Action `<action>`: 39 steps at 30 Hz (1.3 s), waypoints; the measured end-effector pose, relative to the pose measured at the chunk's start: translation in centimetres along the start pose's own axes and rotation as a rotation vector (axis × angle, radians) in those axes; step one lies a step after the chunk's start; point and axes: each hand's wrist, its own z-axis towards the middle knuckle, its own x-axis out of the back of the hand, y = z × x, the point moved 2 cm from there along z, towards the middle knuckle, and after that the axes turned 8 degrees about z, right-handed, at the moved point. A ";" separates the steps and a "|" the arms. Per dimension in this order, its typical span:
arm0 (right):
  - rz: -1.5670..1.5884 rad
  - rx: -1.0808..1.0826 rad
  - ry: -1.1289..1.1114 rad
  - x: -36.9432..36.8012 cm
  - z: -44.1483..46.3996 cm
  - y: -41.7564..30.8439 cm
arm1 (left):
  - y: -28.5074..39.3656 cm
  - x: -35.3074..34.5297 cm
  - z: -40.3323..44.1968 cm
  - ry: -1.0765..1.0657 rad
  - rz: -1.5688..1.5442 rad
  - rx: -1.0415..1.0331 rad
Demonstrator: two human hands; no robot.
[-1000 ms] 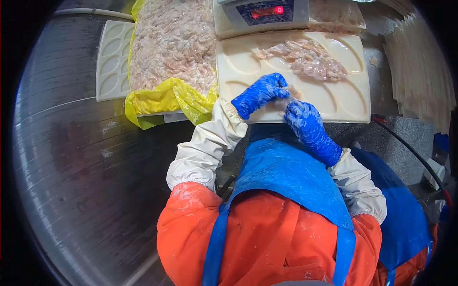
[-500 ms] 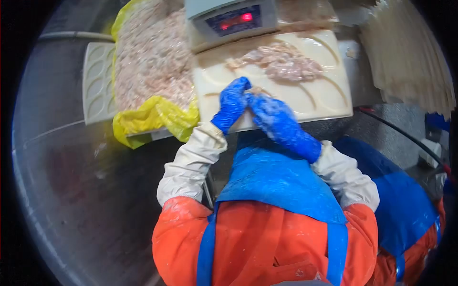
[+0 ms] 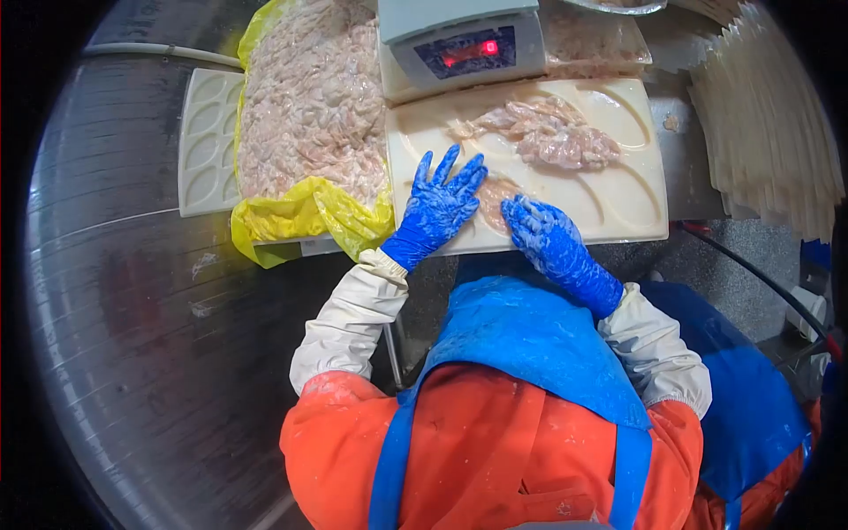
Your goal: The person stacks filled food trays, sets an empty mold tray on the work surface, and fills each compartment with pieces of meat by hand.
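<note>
Flat meat piece [image 3: 495, 201] is laid on the white board [image 3: 650, 228], near its front edge, between the two gloved hands. At the far left, a dark metal table [image 3: 115, 300] is seen, and on it a narrow pale tray [image 3: 205, 146] with oval hollows is placed. Next to this tray, a big heap of raw meat [image 3: 309, 102] is held in a yellow sheet [image 3: 309, 208], which is folded at the front. Then comes the white board, in which large oval hollows are formed. Over its left part the left hand [image 3: 440, 205] is spread, with the fingers well apart and the thumb side close to the meat piece; whether the piece is touched by it cannot be told. Behind the board a scale [image 3: 464, 53] with red lit signs is placed. By the right hand [image 3: 543, 231] the right edge of the piece is covered, with the fingers kept together; whether something is pinched under them cannot be told. Farther back on the board, a meat portion [image 3: 565, 141] is gathered. At the far right, thin translucent sheets [image 3: 764, 119] are seen in a stack.
</note>
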 end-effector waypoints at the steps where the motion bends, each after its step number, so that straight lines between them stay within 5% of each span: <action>1: 0.007 -0.004 -0.005 -0.1 -0.1 -0.4 | 1.1 0.1 -0.4 -0.011 -0.038 -0.042; 3: -0.068 0.005 0.016 0.0 0.3 -0.5 | 2.6 -0.6 -0.3 -0.015 -0.239 -0.063; 7: 0.181 -0.134 -0.012 2.2 -0.7 0.9 | 1.3 -0.7 0.2 0.083 0.008 -0.044; 9: -0.066 -0.044 0.246 4.4 -0.7 1.9 | 0.8 -1.2 0.5 0.195 -0.276 0.061; 10: 0.116 -0.275 0.274 5.0 -0.1 2.7 | 1.4 0.0 1.5 0.355 -0.287 0.108; 14: -0.260 -0.143 0.244 4.5 -1.2 4.6 | 3.0 0.7 5.6 0.439 -0.384 0.163; 17: -0.059 -0.200 0.297 6.1 -2.1 4.3 | 4.7 0.6 9.1 0.532 -0.371 0.165; 21: -0.018 -0.540 0.487 9.3 -1.2 8.5 | 5.8 -1.0 13.1 0.446 -0.334 0.249; 23: -0.244 -0.423 0.566 10.7 0.3 11.2 | 6.3 -2.6 13.9 0.471 -0.379 0.243; 26: -0.278 -0.429 0.307 9.1 1.7 14.0 | 5.7 -3.0 14.6 0.510 -0.456 0.222; 31: -0.183 -0.395 0.321 9.0 0.6 14.8 | 3.9 -3.4 14.3 0.467 -0.560 0.212; 34: -0.094 -0.766 0.416 10.2 -0.6 15.3 | 4.2 -2.4 14.1 0.502 -0.528 0.194; 35: -0.090 -0.767 0.412 10.0 -0.3 14.6 | 4.8 -2.4 14.2 0.506 -0.416 0.192; 37: -0.134 -0.426 0.594 10.1 1.2 12.5 | 5.1 -2.6 14.7 0.411 -0.332 0.201; 39: -0.312 -0.273 0.404 8.9 2.3 11.5 | 5.1 -2.9 15.0 0.394 -0.406 0.201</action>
